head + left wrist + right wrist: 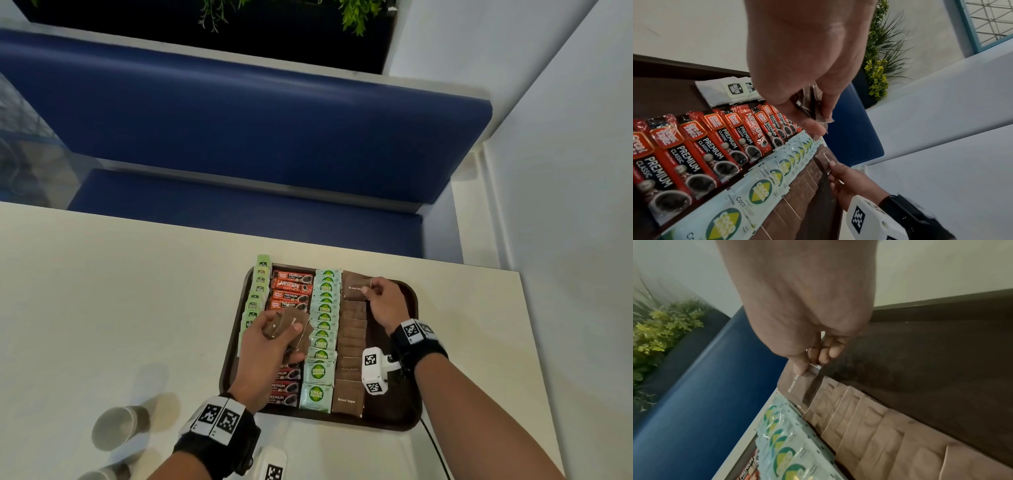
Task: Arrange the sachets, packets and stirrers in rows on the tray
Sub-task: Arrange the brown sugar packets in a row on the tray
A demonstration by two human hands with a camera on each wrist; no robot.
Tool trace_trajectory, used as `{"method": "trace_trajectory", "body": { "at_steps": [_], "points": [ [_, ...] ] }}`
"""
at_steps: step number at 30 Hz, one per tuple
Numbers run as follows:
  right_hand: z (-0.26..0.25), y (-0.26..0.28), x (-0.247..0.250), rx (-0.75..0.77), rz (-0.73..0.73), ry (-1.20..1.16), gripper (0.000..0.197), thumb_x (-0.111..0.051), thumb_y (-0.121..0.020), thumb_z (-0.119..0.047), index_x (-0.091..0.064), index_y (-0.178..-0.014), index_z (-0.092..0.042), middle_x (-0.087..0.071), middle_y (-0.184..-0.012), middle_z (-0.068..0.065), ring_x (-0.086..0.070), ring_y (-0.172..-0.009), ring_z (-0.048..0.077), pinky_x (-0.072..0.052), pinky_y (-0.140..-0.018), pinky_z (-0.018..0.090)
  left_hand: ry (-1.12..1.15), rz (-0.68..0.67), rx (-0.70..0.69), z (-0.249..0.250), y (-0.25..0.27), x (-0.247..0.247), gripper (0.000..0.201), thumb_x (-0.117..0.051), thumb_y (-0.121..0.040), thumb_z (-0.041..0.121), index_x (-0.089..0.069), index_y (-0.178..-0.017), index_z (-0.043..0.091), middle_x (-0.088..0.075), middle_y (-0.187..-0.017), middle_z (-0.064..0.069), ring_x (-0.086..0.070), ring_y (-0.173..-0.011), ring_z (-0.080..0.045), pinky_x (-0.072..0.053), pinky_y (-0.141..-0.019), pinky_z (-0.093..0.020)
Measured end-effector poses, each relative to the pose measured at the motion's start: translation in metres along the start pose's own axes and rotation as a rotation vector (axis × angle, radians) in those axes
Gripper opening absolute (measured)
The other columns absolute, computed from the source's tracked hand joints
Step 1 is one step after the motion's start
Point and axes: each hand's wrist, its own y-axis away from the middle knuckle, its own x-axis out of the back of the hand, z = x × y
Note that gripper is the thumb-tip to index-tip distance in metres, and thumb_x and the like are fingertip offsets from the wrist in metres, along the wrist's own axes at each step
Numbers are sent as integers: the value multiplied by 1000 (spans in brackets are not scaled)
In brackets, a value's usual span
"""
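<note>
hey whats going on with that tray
A person is laying drink sachets in rows on a brown tray. The right hand pinches a brown sugar packet at the far end of the brown row. The left hand holds a small stack of brown packets. Tea bags, coffee sticks and coco sugar sachets already sit in rows.

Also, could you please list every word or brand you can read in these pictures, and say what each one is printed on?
"NESCAFE CLASSIC": one red coffee stick.
"Great Taste PREMIUM CLASSIC": the other red coffee sticks.
"COCO NATURA" and "Coco Sugar": pale green sachets.
"Brown Sugar": brown sachets.
"McCoy teas", roughly: tea bag tags; blurred, uncertain.
Square coded markers: wrist bands; no words.
</note>
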Motion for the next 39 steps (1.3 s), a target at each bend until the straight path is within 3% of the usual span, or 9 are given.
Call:
{"method": "trace_trajectory", "body": {
  "at_steps": [4, 7, 10, 21, 28, 30, 33, 36, 39],
  "points": [
    [8, -2, -6, -14, -2, 23, 19, -68, -102, -21, -71, -117, -11, -74, -112, 4, -67, -103, 22, -48, -89, 30, 4, -2, 11, 0, -3, 1, 32, -79, -96, 7, -67, -125, 10, -82, -108, -8, -82, -90, -31, -67, -65, -36],
    [6, 0, -6, -23, 14, 20, 14, -67, -102, -19, -71, -114, -11, -72, -104, 0, -65, -85, 8, -43, -67, 12, -13, -4, 8, 0, -3, -1, 30, -79, -95, 7, -68, -124, 11, -82, -106, -7, -82, -88, -29, -68, -67, -39],
    [6, 1, -8, -24, 53, 49, 8, -68, -101, -19, -68, -108, -14, -68, -91, -6, -58, -72, 0, -37, -58, 11, -18, -10, 4, 0, -2, -3, 30, -79, -95, 7, -68, -123, 10, -82, -105, -7, -82, -87, -31, -68, -67, -41],
    [9, 0, -16, -8, 118, 78, 23, -81, -91, -20, -61, -103, -20, -69, -84, -6, -67, -74, 13, -57, -75, 36, -2, -5, 19, 5, -2, -4, 30, -79, -95, 8, -68, -123, 10, -82, -106, -7, -82, -89, -32, -68, -65, -37],
    [1, 9, -8, -33, 201, 19, 34, -81, -91, -29, -56, -113, -22, -68, -103, 2, -68, -97, 23, -58, -88, 40, 4, 5, 23, 10, -3, -6, 34, -80, -94, 9, -67, -125, 11, -83, -106, -6, -82, -90, -31, -68, -66, -37],
    [-11, 26, -3, 10, 222, -73, 30, -80, -92, -29, -58, -112, -22, -68, -106, 1, -67, -101, 22, -56, -85, 31, 20, 2, 18, 14, -5, -11, 33, -82, -93, 8, -68, -123, 10, -81, -110, -10, -82, -91, -32, -68, -66, -38],
    [-41, 72, 6, 82, 33, -287, 27, -78, -92, -40, -67, -110, -24, -71, -107, -7, -67, -102, 9, -52, -86, 23, 45, -34, 2, 22, -8, -22, 38, -85, -89, 8, -68, -123, 10, -79, -116, -14, -81, -94, -35, -66, -64, -35],
    [-59, 105, 8, 97, -212, -401, 31, -78, -89, -51, -73, -110, -30, -75, -110, -9, -69, -106, 9, -56, -94, 30, 95, -92, -6, 30, -8, -37, 48, -89, -85, 8, -67, -127, 10, -79, -116, -15, -81, -94, -36, -64, -64, -31],
    [-66, 118, 8, 51, -218, -493, 24, -81, -90, -44, -77, -105, -25, -77, -105, -2, -70, -99, 11, -56, -86, 30, 100, -153, -19, 36, -6, -47, 53, -91, -81, 7, -66, -128, 8, -79, -115, -16, -80, -99, -35, -66, -69, -33]
  ]
}}
